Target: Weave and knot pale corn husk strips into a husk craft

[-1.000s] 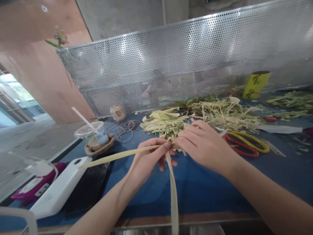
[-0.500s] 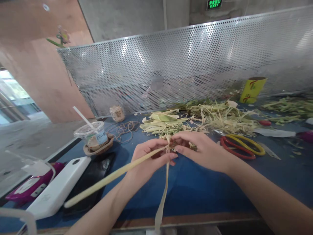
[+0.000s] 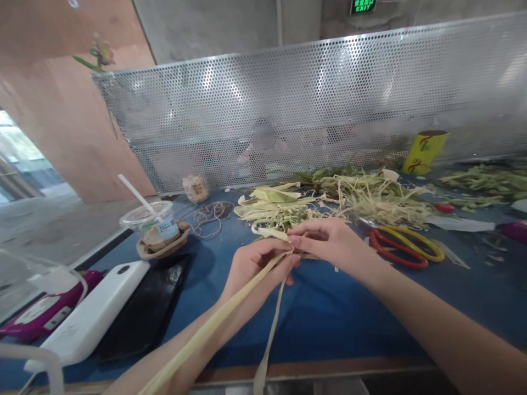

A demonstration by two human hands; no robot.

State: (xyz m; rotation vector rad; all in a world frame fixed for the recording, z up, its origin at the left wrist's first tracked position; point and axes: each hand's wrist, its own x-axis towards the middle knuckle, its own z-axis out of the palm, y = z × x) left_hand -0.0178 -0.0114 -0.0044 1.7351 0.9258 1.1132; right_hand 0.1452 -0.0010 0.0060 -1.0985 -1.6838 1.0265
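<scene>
My left hand point(image 3: 261, 271) pinches the joined end of several pale corn husk strips between thumb and fingers. One long husk strip point(image 3: 222, 312) runs from that pinch down over my left forearm; a narrower strip point(image 3: 272, 329) hangs from it toward the table's front edge. Fingertips of my right hand point(image 3: 323, 241) meet the left ones and are closed on the same strips. A short curled husk end point(image 3: 269, 233) sticks out above the left fingers. The exact crossing of the strips is hidden by my fingers.
Husks point(image 3: 275, 203) and shredded strips point(image 3: 370, 192) lie heaped behind my hands. Scissors point(image 3: 405, 247) with red and yellow handles rest at right. At left are a plastic cup point(image 3: 154, 225), twine point(image 3: 212, 216), a black phone point(image 3: 144, 312) and a white power bank point(image 3: 94, 312). A perforated metal screen point(image 3: 288, 109) stands behind.
The long strip has swung from above the phone to lie along my left forearm. A curled husk end now points left above my fingers. Both hands stay close together.
</scene>
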